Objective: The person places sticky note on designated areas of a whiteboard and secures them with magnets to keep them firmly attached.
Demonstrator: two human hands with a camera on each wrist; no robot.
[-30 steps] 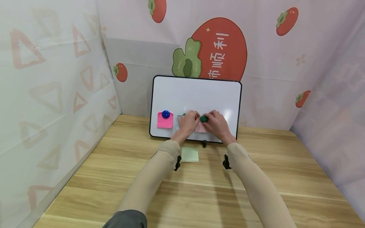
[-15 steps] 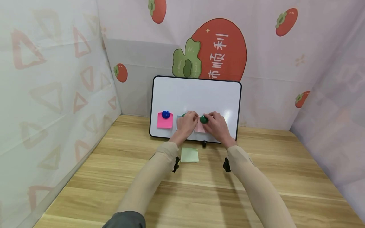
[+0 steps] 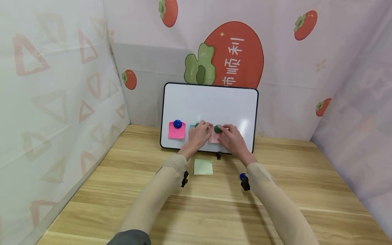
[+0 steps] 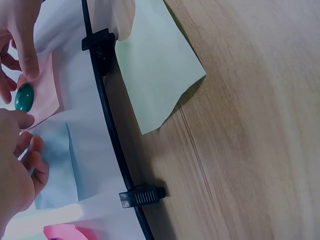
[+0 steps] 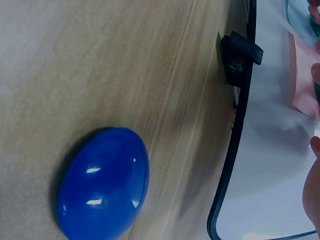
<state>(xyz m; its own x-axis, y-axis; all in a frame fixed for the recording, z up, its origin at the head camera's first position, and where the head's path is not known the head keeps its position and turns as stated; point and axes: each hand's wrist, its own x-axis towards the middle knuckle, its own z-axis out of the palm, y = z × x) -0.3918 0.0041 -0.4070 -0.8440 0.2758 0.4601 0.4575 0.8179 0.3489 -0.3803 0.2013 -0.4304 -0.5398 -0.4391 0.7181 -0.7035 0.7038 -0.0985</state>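
Observation:
A green magnet [image 3: 217,129] sits on a light pink sticky note [image 4: 47,95] on the whiteboard [image 3: 211,102]. My right hand [image 3: 233,139] is at the magnet's right side. In the left wrist view its thumb stands apart from the magnet and the other fingertips are beside it. My left hand [image 3: 199,135] is in front of a light blue note [image 4: 57,165], fingers loosely bent, one fingertip by the pink note's edge. Behind this hand another green magnet [image 3: 197,125] partly shows. A blue magnet [image 3: 177,124] is on a bright pink note [image 3: 176,133] at the left.
On the wooden table [image 3: 171,217], a pale green sticky note [image 3: 203,167] lies before the board. A loose blue magnet [image 5: 107,185] rests under the right wrist. Black clips [image 4: 142,196] grip the board's lower edge. Fabric walls [image 3: 147,58] enclose the table.
My right hand has shifted slightly right and down, its fingers loosening from the green magnet, which stays on the note. Both forearms moved slightly outward, and the loose blue magnet has come into view.

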